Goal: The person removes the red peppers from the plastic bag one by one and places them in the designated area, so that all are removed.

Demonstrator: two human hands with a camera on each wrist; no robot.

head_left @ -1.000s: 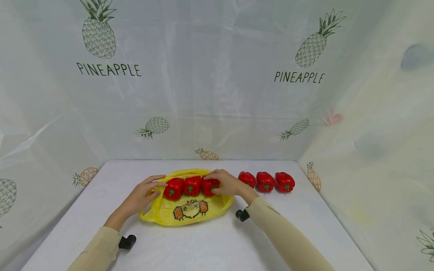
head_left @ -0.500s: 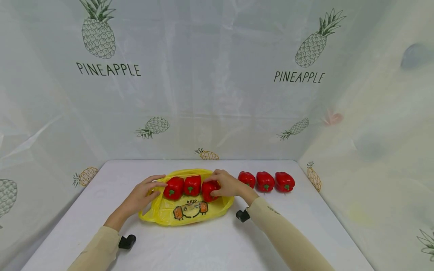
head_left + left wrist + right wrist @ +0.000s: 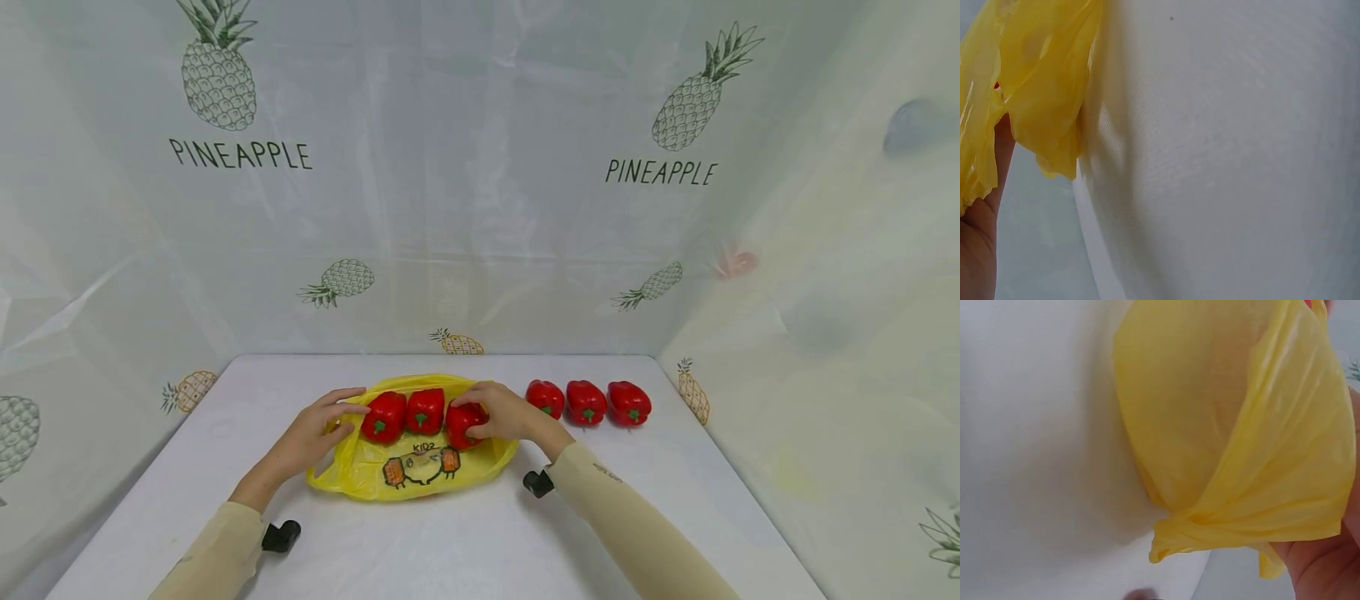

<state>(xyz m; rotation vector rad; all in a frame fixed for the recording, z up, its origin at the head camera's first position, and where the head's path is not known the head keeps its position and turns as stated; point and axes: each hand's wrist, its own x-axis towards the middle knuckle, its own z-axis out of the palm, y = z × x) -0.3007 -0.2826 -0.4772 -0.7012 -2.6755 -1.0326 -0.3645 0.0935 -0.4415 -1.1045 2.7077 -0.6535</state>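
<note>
A yellow plastic bag [image 3: 360,475] with a printed cartoon lies on the table, its mouth spread wide. In it sit three red bell peppers in a row: the left pepper [image 3: 385,418], the middle pepper [image 3: 425,412] and the right pepper [image 3: 463,425]. My right hand [image 3: 504,412] reaches over the bag's right side and holds the right pepper between thumb and fingers. At the bag's left rim, my left hand [image 3: 311,433] has its fingers extended, fingertips near the left pepper. Both wrist views show yellow plastic [image 3: 1047,94] draped over part of each hand.
Three more red bell peppers [image 3: 585,403] stand in a row on the white table [image 3: 420,550], right of the bag. A pineapple-print curtain [image 3: 465,167] hangs behind and at both sides. A black wrist device [image 3: 281,536] sits at each sleeve.
My right hand has brought the right pepper slightly toward me in the bag, then shifted a little lower itself. The left hand and the other peppers stay put.
</note>
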